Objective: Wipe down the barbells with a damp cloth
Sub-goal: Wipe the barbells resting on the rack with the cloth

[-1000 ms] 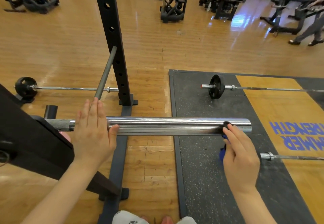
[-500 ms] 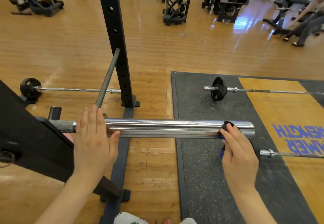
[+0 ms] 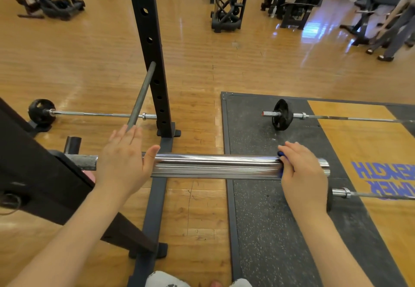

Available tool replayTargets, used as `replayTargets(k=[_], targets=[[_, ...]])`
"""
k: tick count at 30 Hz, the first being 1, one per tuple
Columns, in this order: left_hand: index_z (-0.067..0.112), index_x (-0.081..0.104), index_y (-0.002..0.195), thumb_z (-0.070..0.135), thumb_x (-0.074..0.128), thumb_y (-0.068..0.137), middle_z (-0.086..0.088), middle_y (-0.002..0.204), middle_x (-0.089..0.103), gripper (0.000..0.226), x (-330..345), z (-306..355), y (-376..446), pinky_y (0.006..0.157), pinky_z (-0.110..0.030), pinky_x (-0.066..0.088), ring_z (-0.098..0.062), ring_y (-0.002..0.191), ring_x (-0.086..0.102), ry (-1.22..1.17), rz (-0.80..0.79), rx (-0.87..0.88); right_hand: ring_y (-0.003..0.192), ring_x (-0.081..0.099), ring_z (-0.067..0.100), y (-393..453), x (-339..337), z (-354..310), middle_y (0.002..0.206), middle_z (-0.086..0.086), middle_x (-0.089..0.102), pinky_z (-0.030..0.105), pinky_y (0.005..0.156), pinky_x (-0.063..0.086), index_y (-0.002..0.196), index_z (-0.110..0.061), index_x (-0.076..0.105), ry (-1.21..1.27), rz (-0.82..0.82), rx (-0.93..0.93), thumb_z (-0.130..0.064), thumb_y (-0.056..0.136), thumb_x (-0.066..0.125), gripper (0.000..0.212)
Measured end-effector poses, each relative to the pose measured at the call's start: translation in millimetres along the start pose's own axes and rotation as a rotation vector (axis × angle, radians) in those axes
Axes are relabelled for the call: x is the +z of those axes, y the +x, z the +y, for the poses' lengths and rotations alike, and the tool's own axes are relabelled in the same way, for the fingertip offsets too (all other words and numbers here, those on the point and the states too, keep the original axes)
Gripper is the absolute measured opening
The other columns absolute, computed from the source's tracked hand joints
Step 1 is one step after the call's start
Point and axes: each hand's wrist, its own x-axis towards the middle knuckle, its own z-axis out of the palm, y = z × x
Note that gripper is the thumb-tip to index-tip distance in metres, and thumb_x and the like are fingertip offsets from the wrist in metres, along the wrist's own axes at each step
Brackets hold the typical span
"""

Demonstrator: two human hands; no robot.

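A chrome barbell sleeve [image 3: 215, 166] runs left to right across the middle of the head view, racked at its left end. My left hand [image 3: 123, 163] lies flat on the sleeve's inner end, fingers straight, thumb on the chrome. My right hand [image 3: 301, 170] wraps over the sleeve near its outer tip and presses a blue cloth [image 3: 280, 154] onto the metal. Only small bits of the cloth show at my fingertips and under my palm.
A black rack upright [image 3: 150, 50] stands just behind the sleeve, with a grey safety pin [image 3: 141, 98] slanting down. Two loaded barbells [image 3: 94, 114] [image 3: 283, 117] lie on the floor behind, a third [image 3: 345, 193] at right on the rubber platform [image 3: 258, 208]. A person's legs [image 3: 395, 37] stand far right.
My right hand has risen from under the sleeve's front onto its top near the tip, carrying the cloth along. My left hand stays flat on the inner end.
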Motion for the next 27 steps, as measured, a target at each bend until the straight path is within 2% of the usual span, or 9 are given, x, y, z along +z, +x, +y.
replayTargets(k=[2,5,8,12,15,19,22,24,27], targets=[[-0.01,0.049,0.131,0.056,0.004,0.098,-0.026,0.132,0.053,0.087,-2.0,-0.6,-2.0,0.107,-0.052,0.03,-0.042,0.128,0.045,-0.006,0.004,0.01,0.105,0.062,0.032,-16.7,1.6,-0.9,0.11,0.015,0.068,0.029,0.098,0.039,0.104,0.002,0.07,-0.01,0.034,-0.03,-0.014,0.092,0.043,0.033],[-0.009,0.046,0.134,0.051,0.014,0.1,-0.025,0.138,0.048,0.076,-3.5,2.0,-17.2,0.11,-0.052,0.025,-0.039,0.134,0.039,-0.053,0.043,-0.008,0.112,0.055,0.024,-43.0,-5.0,1.5,0.115,0.013,0.065,0.022,0.105,0.035,0.106,0.003,0.069,0.031,0.091,-0.073,-0.014,0.097,0.042,0.033],[-0.009,0.041,0.138,0.045,0.022,0.099,-0.025,0.143,0.041,0.069,-1.6,7.8,-40.3,0.114,-0.048,0.021,-0.039,0.138,0.031,-0.099,0.094,-0.023,0.115,0.053,0.022,-55.1,-9.9,5.6,0.12,0.007,0.059,0.02,0.107,0.034,0.108,0.003,0.068,0.055,0.073,-0.088,-0.012,0.096,0.043,0.032],[-0.012,0.042,0.135,0.04,0.027,0.098,-0.028,0.139,0.044,0.065,4.1,10.5,-53.7,0.109,-0.051,0.029,-0.042,0.133,0.035,-0.063,0.118,-0.017,0.111,0.055,0.022,-55.8,-14.2,3.7,0.117,0.009,0.062,0.025,0.102,0.039,0.108,0.003,0.068,0.078,0.091,-0.048,-0.01,0.092,0.044,0.032],[-0.012,0.045,0.131,0.035,0.032,0.097,-0.029,0.13,0.05,0.06,6.1,7.1,-44.7,0.105,-0.051,0.033,-0.042,0.125,0.042,-0.045,0.148,-0.01,0.112,0.054,0.021,-39.2,-17.4,2.7,0.115,0.014,0.064,0.023,0.103,0.037,0.11,0.004,0.067,0.076,0.134,-0.044,-0.01,0.093,0.045,0.031],[-0.013,0.05,0.127,0.036,0.025,0.1,-0.03,0.12,0.058,0.061,6.9,1.0,-32.6,0.104,-0.051,0.034,-0.043,0.113,0.053,-0.046,0.175,0.013,0.115,0.054,0.026,-9.9,-10.1,2.3,0.114,0.016,0.066,0.019,0.105,0.031,0.109,0.003,0.068,0.021,0.09,-0.034,-0.015,0.093,0.042,0.035],[-0.014,0.053,0.123,0.038,0.019,0.102,-0.031,0.113,0.062,0.066,5.5,-0.8,-23.4,0.1,-0.051,0.038,-0.045,0.107,0.059,-0.044,0.206,0.026,0.106,0.063,0.033,-8.7,-1.6,0.4,0.11,0.015,0.068,0.028,0.097,0.04,0.105,0.001,0.07,-0.012,0.038,-0.023,-0.018,0.091,0.04,0.038],[-0.015,0.054,0.122,0.041,0.017,0.102,-0.032,0.111,0.063,0.07,3.9,-2.4,-16.9,0.098,-0.051,0.039,-0.045,0.106,0.061,-0.046,0.195,0.033,0.104,0.063,0.031,-20.7,-1.1,-0.5,0.109,0.015,0.068,0.028,0.096,0.04,0.104,0.002,0.07,-0.014,0.048,-0.032,-0.016,0.091,0.042,0.036],[-0.014,0.052,0.124,0.047,0.014,0.101,-0.031,0.118,0.06,0.076,1.3,-3.4,-12.3,0.1,-0.05,0.035,-0.045,0.113,0.057,-0.03,0.141,0.046,0.113,0.054,0.022,-42.1,-6.2,-2.6,0.115,0.014,0.066,0.025,0.103,0.036,0.106,0.002,0.069,0.014,0.066,-0.054,-0.013,0.092,0.042,0.034]])
